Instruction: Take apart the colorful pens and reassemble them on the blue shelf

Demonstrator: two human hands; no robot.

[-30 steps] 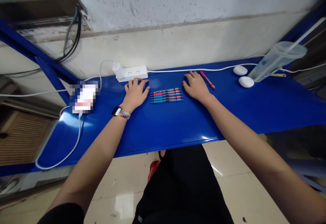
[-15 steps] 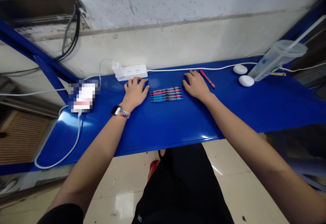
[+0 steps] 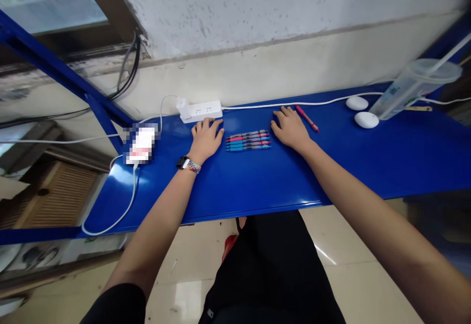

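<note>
Several pens (image 3: 248, 141) lie side by side in a row on the blue table (image 3: 235, 181), with grey, pink and blue barrels. My left hand (image 3: 206, 140) rests flat on the table just left of them, fingers spread, holding nothing. To their right my right hand (image 3: 291, 127) lies on the table, fingers apart and also without anything in it. A single red pen (image 3: 307, 119) lies slanted beside my right hand, on its outer side. A watch with a colourful band (image 3: 189, 164) is on my left wrist.
Behind my left hand sits a white power strip (image 3: 201, 112), its cable running along the wall. At left lies a plugged-in phone (image 3: 142, 145), its screen blurred. Two white rounded objects (image 3: 366, 120) and a clear plastic cup (image 3: 412, 88) stand at right.
The whole view has shifted slightly, so the table and everything on it appear further right. Both hands keep their places beside the pens.
</note>
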